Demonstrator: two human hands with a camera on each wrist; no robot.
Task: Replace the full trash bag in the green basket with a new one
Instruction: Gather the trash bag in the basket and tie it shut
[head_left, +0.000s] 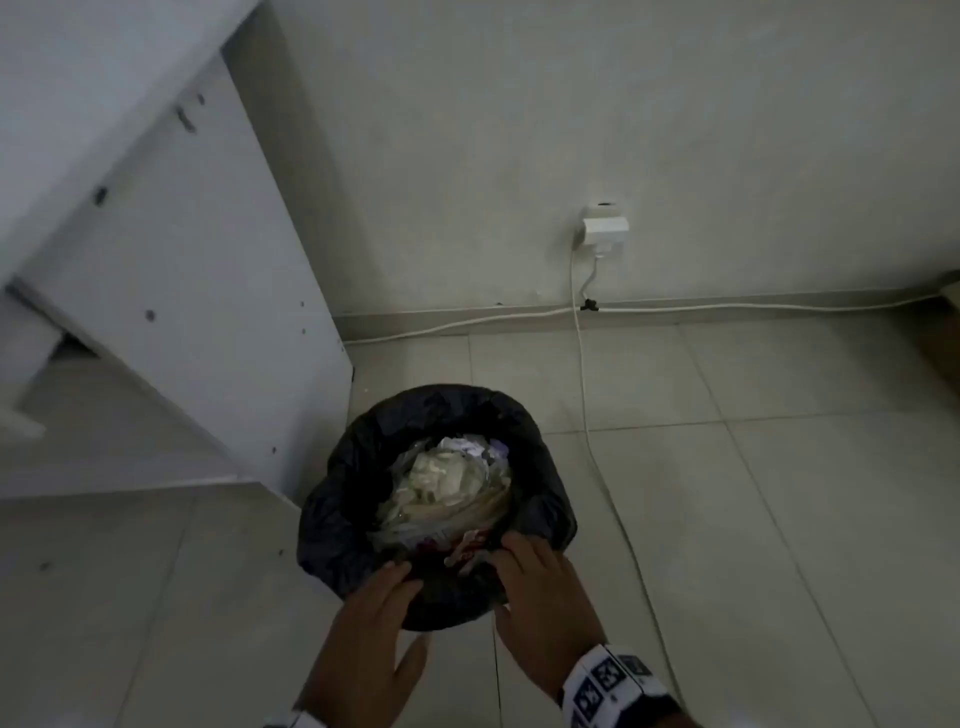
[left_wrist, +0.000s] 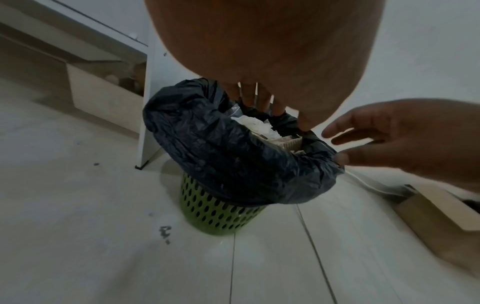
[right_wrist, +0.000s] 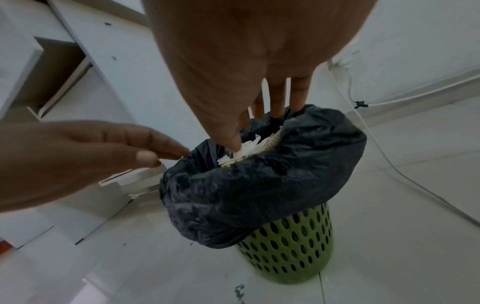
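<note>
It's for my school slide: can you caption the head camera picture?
Two bare hands, left hand and right hand, reach the near rim of a full black plastic trash bag on a tiled floor.

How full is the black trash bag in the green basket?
Full: crumpled paper and wrappers reach the rim of the black trash bag.

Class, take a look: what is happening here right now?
A person reaches both hands to the near edge of the black trash bag lining the green basket. The left hand and right hand have straight fingers at the bag's folded-over rim. The bag, full of crumpled paper, sits in the basket.
</note>
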